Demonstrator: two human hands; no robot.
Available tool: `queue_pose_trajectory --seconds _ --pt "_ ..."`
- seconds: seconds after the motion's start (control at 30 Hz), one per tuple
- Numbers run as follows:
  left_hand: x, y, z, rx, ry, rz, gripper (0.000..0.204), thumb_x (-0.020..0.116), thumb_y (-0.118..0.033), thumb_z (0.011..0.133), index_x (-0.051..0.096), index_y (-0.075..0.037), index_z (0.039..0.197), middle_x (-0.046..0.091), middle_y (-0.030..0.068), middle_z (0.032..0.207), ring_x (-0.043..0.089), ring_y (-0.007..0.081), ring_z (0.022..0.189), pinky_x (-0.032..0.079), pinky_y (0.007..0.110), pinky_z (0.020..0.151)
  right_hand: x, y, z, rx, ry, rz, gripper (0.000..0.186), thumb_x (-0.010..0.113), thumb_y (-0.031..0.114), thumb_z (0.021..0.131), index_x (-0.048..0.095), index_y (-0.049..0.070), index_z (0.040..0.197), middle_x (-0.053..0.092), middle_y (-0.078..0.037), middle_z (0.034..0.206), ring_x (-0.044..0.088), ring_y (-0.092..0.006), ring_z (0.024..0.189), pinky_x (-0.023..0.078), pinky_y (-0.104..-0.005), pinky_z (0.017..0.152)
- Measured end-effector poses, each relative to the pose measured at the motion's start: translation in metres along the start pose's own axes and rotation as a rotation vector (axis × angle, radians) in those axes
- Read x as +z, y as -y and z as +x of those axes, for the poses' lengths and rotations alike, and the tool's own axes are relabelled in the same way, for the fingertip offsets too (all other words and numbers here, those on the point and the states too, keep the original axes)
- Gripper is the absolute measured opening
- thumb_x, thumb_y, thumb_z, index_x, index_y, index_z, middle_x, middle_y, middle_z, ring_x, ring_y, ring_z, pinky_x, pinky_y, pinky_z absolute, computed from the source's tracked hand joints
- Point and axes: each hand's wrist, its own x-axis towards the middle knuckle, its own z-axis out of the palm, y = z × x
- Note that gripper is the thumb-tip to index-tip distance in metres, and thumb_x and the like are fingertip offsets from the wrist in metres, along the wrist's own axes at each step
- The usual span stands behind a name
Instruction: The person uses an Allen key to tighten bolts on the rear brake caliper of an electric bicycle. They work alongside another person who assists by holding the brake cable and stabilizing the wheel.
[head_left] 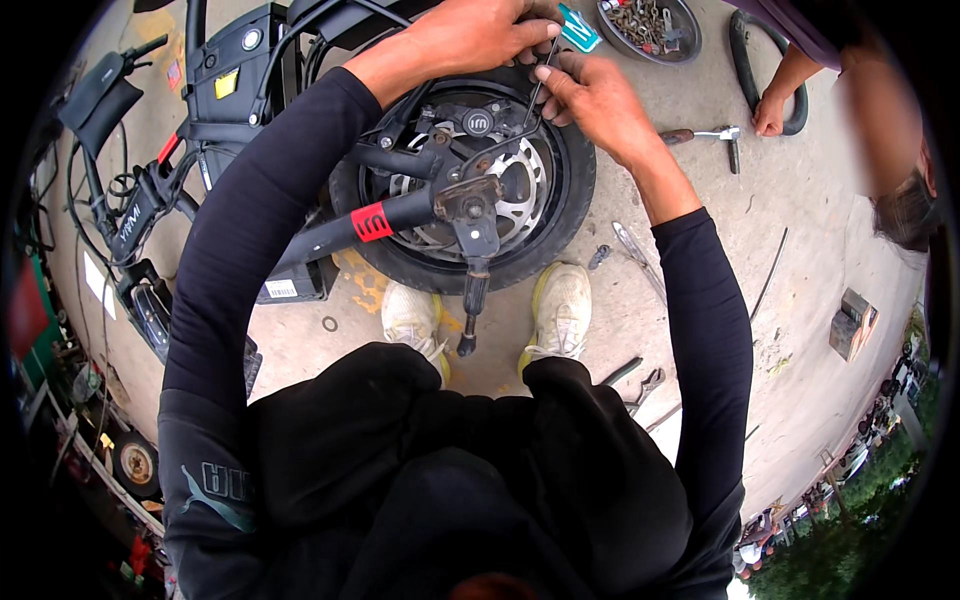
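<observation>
Pinching thin rod (541,82) w/ both hands at wheel (560,205) rim.

Showing: one wheel (470,180), one brake disc (515,185), two white shoes (412,318) (560,310), one round tray (690,45) holding metal parts, one hammer (705,135).

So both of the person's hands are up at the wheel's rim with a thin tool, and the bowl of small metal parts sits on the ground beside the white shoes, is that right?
Not quite. The head view shows the bowl of small metal parts beyond the wheel, far from the white shoes. The rest holds: left hand and right hand are at the rim with a thin tool.
</observation>
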Motion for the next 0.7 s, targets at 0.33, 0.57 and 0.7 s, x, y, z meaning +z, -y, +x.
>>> queue_pose_trajectory --seconds 0.33,0.57,0.7 --pt "0.008 0.018 0.003 0.160 -0.116 0.043 0.025 0.059 -0.016 0.095 0.070 0.004 0.106 0.072 0.0239 0.093 0.071 0.0353 0.089 0.053 0.043 0.079 0.000 0.001 0.003 0.036 0.029 0.030 0.026 0.061 0.026 0.102 0.067 0.001 0.099 0.068 -0.002 0.084 0.061 -0.0075 0.069 0.052 -0.0247 0.064" --pt "0.014 0.016 0.009 -0.024 -0.066 -0.020 0.025 0.055 -0.016 0.098 0.069 0.003 0.106 0.072 0.0229 0.090 0.071 0.0355 0.082 0.055 0.042 0.075 -0.008 0.008 0.015 0.195 0.126 0.046 0.027 0.061 0.026 0.102 0.068 0.000 0.102 0.071 -0.003 0.089 0.062 -0.0072 0.068 0.050 -0.0232 0.061" --pt "0.023 0.021 0.016 -0.157 -0.016 -0.118 0.025 0.052 -0.015 0.100 0.069 0.002 0.108 0.072 0.0220 0.091 0.072 0.0324 0.082 0.055 0.041 0.074 -0.007 0.002 0.017 0.174 0.139 0.066 0.027 0.060 0.026 0.102 0.068 0.001 0.106 0.072 -0.004 0.089 0.062 -0.0069 0.067 0.050 -0.0228 0.061"
